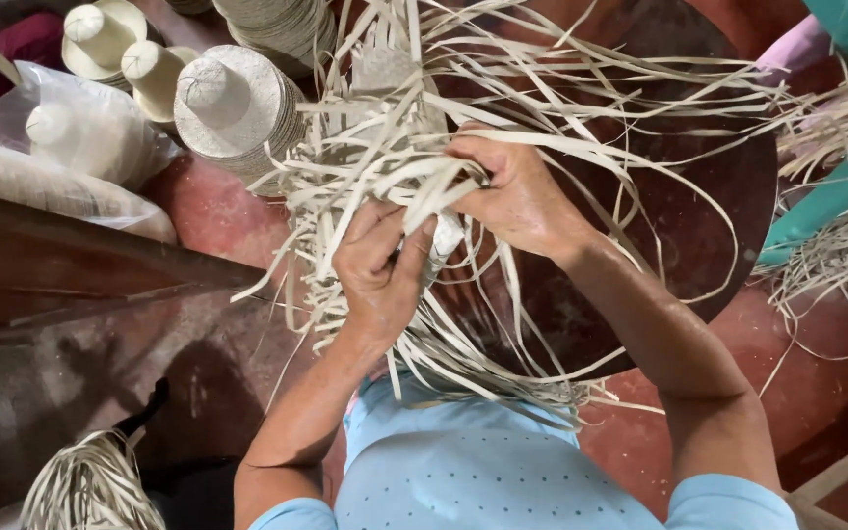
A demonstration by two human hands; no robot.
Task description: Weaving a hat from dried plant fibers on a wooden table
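the woven straw piece [385, 108] sits at the centre of view, raised over a round dark wooden table [728, 186], with its loose pale strips [581, 147] fanning out in every direction and hanging past the near edge. the finished weave is mostly hidden under the strips; only a small patch shows near the top.

left hand [377, 270]: fingers curled and pressed together around a bunch of strips just below the working point, thumb laid across them. right hand [517, 191]: fingers pinching one or two strips at the crossing, knuckles up; the fingertips themselves are covered by straw, so the exact pinch cannot be told. the two hands are just beside one another, almost touching.

judgement on the step in hand: it appears to be plaiting strips into the edge. to do it well, the left hand should keep the bunch taut and flat while the right draws each strip snug across its neighbour, without twisting or creasing it. the tangle of free ends risks catching the wrong strip.

surroundings: a stack of woven hats [233, 103] stands to the upper left, more hats [100, 34] beyond, a clear plastic bag [80, 123] beside them, and a straw bundle [85, 486] lies at lower left on the red floor [787, 383].
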